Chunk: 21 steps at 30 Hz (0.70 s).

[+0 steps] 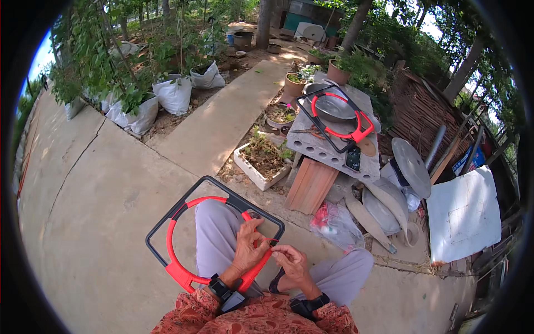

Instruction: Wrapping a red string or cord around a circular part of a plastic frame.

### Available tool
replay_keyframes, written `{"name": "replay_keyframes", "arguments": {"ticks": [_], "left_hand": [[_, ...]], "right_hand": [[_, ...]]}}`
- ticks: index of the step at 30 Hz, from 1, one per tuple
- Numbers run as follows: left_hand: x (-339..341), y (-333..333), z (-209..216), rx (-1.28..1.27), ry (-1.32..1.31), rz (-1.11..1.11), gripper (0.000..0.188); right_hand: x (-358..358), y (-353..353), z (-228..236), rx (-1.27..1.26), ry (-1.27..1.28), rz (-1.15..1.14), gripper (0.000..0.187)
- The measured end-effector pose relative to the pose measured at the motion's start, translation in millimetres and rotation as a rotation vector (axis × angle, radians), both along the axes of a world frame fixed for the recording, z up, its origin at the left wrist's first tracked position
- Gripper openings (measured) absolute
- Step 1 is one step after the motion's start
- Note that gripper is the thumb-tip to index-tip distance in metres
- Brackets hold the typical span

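Observation:
A black four-sided frame with a red ring inside it (171, 245) rests across my lap, tilted over my left knee. My left hand (250, 247) is closed in a pinch by the right side of the ring, against the frame's lower right part. Close beside it, my right hand (292, 263) pinches too, its fingertips almost meeting the left ones. A thin red strand (271, 240) shows between the fingertips; which fingers grip it is hidden. A second red-and-black frame of the same kind (361, 127) lies on the concrete slab ahead, partly over a metal basin (336, 107).
The perforated slab (317, 147) bears a dark phone-like object (353, 158) and stands on bricks (311, 186). A white planter box (258, 173), a plastic bag (337, 225), a round metal lid (411, 167) and a white board (464, 214) are around it. White sacks of plants (172, 94) line the path.

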State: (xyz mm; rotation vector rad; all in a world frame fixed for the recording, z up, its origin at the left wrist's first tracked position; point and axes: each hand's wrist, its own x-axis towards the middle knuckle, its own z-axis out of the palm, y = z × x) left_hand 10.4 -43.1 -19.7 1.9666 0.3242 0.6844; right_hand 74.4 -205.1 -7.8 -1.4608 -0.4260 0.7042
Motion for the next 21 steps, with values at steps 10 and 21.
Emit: {"name": "replay_keyframes", "arguments": {"ticks": [10,21], "left_hand": [[-23,-14,6,0.064,-0.057,-0.086,0.013],[-12,4,32,0.077,0.204,-0.305,0.043]], "right_hand": [[-2,4,0,-0.087,-0.580,0.063,0.013],[12,-49,12,0.306,0.097,-0.143,0.014]]}}
